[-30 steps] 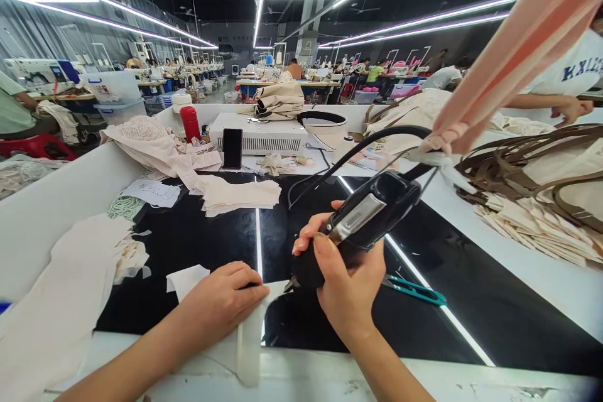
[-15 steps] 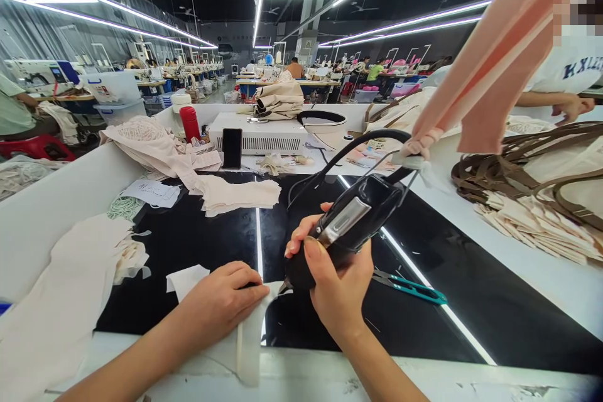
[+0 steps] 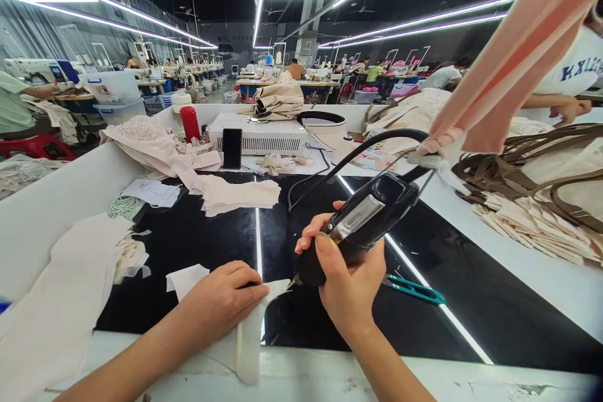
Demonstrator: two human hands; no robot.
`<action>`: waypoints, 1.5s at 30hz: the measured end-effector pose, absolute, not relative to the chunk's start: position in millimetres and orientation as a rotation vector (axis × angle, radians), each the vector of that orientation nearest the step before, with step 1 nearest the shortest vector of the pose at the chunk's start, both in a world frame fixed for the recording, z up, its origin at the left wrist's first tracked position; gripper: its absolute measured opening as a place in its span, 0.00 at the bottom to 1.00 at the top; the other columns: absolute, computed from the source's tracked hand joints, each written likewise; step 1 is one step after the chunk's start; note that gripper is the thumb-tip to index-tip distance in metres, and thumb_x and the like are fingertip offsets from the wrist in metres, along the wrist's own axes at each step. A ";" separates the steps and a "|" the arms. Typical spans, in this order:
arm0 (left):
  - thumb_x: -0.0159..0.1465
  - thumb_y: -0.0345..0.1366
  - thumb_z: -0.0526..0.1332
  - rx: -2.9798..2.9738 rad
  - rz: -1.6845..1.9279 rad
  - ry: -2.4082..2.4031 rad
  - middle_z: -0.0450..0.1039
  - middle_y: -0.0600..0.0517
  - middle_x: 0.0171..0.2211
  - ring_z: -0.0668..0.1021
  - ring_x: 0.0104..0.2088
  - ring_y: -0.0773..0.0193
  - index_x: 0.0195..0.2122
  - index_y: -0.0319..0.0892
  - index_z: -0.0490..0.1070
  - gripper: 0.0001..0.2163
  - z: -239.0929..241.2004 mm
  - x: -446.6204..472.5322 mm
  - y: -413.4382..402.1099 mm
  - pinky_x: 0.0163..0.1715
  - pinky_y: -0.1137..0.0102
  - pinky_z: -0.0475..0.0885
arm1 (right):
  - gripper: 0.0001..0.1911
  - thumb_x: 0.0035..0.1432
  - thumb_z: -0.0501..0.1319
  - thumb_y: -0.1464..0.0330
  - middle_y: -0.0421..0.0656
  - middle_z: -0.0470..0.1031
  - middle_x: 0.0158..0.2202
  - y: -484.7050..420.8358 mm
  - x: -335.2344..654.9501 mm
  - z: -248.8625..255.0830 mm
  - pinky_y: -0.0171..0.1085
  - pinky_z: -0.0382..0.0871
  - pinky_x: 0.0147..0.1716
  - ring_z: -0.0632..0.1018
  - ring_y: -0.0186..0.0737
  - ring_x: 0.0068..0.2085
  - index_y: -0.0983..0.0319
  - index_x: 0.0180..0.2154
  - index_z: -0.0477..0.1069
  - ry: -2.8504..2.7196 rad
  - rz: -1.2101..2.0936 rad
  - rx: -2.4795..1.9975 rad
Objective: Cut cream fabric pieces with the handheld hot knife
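Observation:
My right hand is wrapped round a black corded hand tool with a silver plate on its side. The tool tilts down to the left, and its small tip is at the right end of a cream fabric piece. My left hand presses this piece onto the black board with fingers close together; a small dark patch shows under them. The fabric hangs over the board's front edge. A folded white scrap lies beside my left wrist. Teal thread snips rest to the right of the tool.
Stacked cream fabric lies behind my hands, with a phone and white vented box beyond. Long cream cloth covers the left side. Brown straps heap at right. A pink cloth is tied to the tool's cable.
My right hand and the tool have moved a little to the right, with the pink cloth swinging that way too. The fabric's right end shows more. My left hand stays still.

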State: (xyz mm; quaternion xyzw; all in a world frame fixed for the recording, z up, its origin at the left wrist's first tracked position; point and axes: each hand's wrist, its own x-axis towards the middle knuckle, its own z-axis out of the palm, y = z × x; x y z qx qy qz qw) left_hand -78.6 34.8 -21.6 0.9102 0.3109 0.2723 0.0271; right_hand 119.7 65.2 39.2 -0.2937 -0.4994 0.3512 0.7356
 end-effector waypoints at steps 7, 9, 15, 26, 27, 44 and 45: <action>0.79 0.31 0.52 2.825 0.847 0.983 0.77 0.46 0.44 0.79 0.44 0.58 0.53 0.39 0.74 0.12 -22.2 -78.5 33.3 0.45 0.62 0.81 | 0.12 0.57 0.69 0.71 0.33 0.78 0.30 62.6 116.4 42.8 0.34 0.76 0.23 0.77 0.33 0.24 0.54 0.40 0.69 -1.090 0.748 -0.662; 0.78 0.30 0.52 2.827 0.845 1.043 0.76 0.44 0.46 0.79 0.45 0.57 0.54 0.38 0.73 0.11 -24.0 -79.0 30.2 0.47 0.62 0.82 | 0.11 0.56 0.69 0.70 0.33 0.78 0.29 61.1 116.3 44.5 0.34 0.76 0.23 0.77 0.33 0.23 0.55 0.39 0.69 -1.095 0.730 -0.689; 0.71 0.19 0.49 2.891 0.770 1.252 0.74 0.42 0.49 0.80 0.47 0.55 0.61 0.35 0.66 0.19 -32.9 -77.4 10.8 0.47 0.61 0.83 | 0.13 0.56 0.70 0.68 0.34 0.77 0.29 53.4 117.6 45.3 0.36 0.77 0.25 0.77 0.34 0.24 0.55 0.41 0.69 -1.133 0.622 -0.772; 0.58 0.13 0.50 2.775 0.673 1.406 0.76 0.46 0.48 0.82 0.45 0.56 0.55 0.40 0.66 0.26 -26.6 -65.2 -2.4 0.44 0.62 0.84 | 0.13 0.59 0.70 0.69 0.35 0.78 0.31 39.3 121.2 38.9 0.37 0.80 0.28 0.79 0.35 0.26 0.55 0.42 0.69 -1.170 0.533 -0.776; 0.58 0.12 0.50 2.770 0.653 1.398 0.76 0.46 0.48 0.82 0.45 0.57 0.54 0.41 0.66 0.25 -24.6 -65.7 -2.4 0.45 0.62 0.84 | 0.13 0.58 0.71 0.69 0.35 0.78 0.31 38.6 121.1 39.0 0.37 0.80 0.28 0.79 0.35 0.26 0.55 0.42 0.70 -1.170 0.534 -0.774; 0.61 0.12 0.53 2.949 0.547 1.369 0.78 0.48 0.44 0.82 0.41 0.59 0.50 0.38 0.70 0.21 -19.2 -67.9 -5.3 0.41 0.68 0.82 | 0.17 0.57 0.72 0.70 0.35 0.78 0.30 30.2 120.4 40.7 0.36 0.80 0.28 0.80 0.36 0.25 0.55 0.45 0.69 -1.148 0.556 -0.746; 0.62 0.13 0.53 2.971 0.506 1.388 0.78 0.49 0.42 0.82 0.40 0.60 0.49 0.38 0.70 0.20 -19.0 -67.2 -6.5 0.39 0.69 0.82 | 0.17 0.57 0.72 0.70 0.35 0.78 0.30 29.9 120.3 40.7 0.36 0.80 0.27 0.80 0.36 0.25 0.55 0.45 0.69 -1.151 0.555 -0.747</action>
